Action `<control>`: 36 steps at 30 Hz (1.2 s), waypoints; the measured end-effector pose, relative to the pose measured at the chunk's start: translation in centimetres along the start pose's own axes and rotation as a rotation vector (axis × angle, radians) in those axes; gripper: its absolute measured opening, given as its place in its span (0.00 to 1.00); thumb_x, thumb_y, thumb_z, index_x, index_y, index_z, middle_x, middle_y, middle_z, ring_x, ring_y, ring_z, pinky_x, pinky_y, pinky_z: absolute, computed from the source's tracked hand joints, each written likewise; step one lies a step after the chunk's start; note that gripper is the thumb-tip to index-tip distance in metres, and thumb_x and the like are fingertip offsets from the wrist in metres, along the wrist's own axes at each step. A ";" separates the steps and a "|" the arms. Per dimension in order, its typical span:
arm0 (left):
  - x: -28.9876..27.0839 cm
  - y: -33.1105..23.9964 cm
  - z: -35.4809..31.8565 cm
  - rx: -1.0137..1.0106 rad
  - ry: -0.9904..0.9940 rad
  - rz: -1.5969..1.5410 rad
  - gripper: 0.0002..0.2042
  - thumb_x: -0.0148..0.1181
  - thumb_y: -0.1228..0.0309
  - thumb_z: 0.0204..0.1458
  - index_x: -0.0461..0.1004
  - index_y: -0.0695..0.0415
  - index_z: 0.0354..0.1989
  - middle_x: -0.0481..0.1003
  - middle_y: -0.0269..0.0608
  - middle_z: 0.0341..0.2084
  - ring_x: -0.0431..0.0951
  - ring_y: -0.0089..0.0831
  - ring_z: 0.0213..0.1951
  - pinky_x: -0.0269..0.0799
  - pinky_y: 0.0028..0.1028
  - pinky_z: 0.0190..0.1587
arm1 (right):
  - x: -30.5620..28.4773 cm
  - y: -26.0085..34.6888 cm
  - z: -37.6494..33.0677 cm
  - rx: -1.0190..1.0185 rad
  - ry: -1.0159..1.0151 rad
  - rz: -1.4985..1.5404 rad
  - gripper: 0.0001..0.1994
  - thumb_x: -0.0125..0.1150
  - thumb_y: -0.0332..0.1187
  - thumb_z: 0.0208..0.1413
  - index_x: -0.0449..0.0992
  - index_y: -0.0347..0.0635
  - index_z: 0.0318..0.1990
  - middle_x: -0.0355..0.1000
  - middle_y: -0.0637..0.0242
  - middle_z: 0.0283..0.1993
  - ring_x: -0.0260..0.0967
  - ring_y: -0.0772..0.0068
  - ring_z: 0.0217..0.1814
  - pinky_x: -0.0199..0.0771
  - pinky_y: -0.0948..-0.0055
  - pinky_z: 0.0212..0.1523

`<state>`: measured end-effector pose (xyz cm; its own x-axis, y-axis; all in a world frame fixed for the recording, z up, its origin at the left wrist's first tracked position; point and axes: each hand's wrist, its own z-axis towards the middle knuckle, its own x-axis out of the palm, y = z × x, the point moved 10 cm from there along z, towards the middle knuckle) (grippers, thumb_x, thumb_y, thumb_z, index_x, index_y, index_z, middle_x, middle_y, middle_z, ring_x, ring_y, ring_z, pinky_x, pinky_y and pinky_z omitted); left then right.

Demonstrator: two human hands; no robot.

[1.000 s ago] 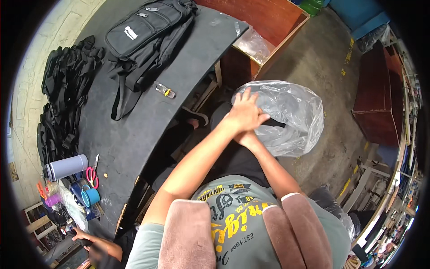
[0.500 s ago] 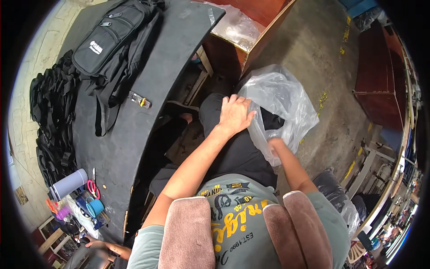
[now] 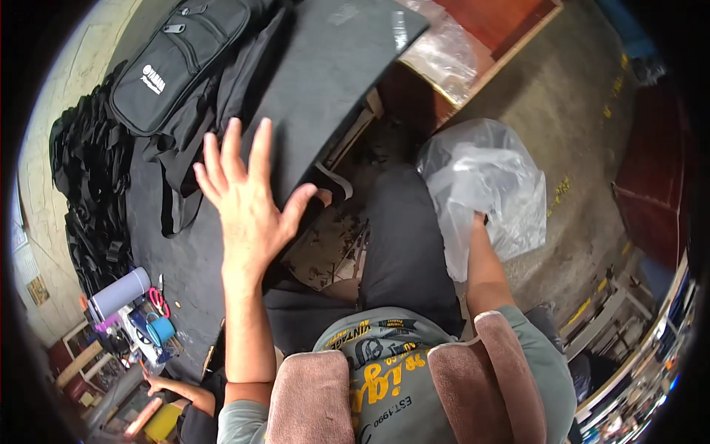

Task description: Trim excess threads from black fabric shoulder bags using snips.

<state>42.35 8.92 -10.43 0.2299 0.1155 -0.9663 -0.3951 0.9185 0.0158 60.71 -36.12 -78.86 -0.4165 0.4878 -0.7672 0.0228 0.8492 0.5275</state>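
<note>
Right beside table: clear plastic bag (image 3: 484, 185)

A clear plastic bag (image 3: 484, 185) sits beside the person's right leg; another clear plastic wrapping (image 3: 441, 53) lies on the wooden bench

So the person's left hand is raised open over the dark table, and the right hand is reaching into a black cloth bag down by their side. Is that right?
Not quite. In the head view the right hand goes into a clear plastic bag, not a black cloth one. The rest holds: the left hand is raised open, fingers spread, over the dark table. The black zipped bag lies on that table, away from both hands.
</note>
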 end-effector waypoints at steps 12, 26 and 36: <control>3.7 2.6 -0.3 -0.119 0.122 -0.127 0.52 0.86 0.48 0.43 0.75 0.45 0.81 0.55 0.55 0.88 0.46 0.68 0.88 0.46 0.64 0.85 | 0.6 3.8 -0.8 -0.127 -0.142 -0.266 0.19 0.68 0.40 0.70 0.87 0.34 0.59 0.89 0.54 0.55 0.86 0.47 0.59 0.84 0.50 0.61; 3.9 1.7 0.2 -0.064 0.085 -0.115 0.50 0.85 0.51 0.45 0.74 0.48 0.81 0.55 0.58 0.87 0.48 0.71 0.87 0.52 0.64 0.83 | -2.6 13.8 2.4 -0.191 -0.437 -0.579 0.22 0.65 0.42 0.72 0.86 0.35 0.64 0.87 0.49 0.60 0.84 0.48 0.66 0.81 0.51 0.66; 3.2 2.2 -1.0 -0.045 0.062 -0.066 0.51 0.84 0.53 0.47 0.70 0.48 0.83 0.55 0.58 0.87 0.49 0.68 0.87 0.56 0.64 0.80 | -12.1 4.2 -11.4 0.251 0.050 0.104 0.27 0.80 0.42 0.55 0.86 0.26 0.55 0.89 0.44 0.53 0.88 0.37 0.58 0.86 0.50 0.61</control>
<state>41.33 10.89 -13.76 0.2020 0.0302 -0.9789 -0.4204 0.9054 -0.0588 55.46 -40.77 -63.17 -0.4440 0.5696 -0.6917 0.2898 0.8217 0.4906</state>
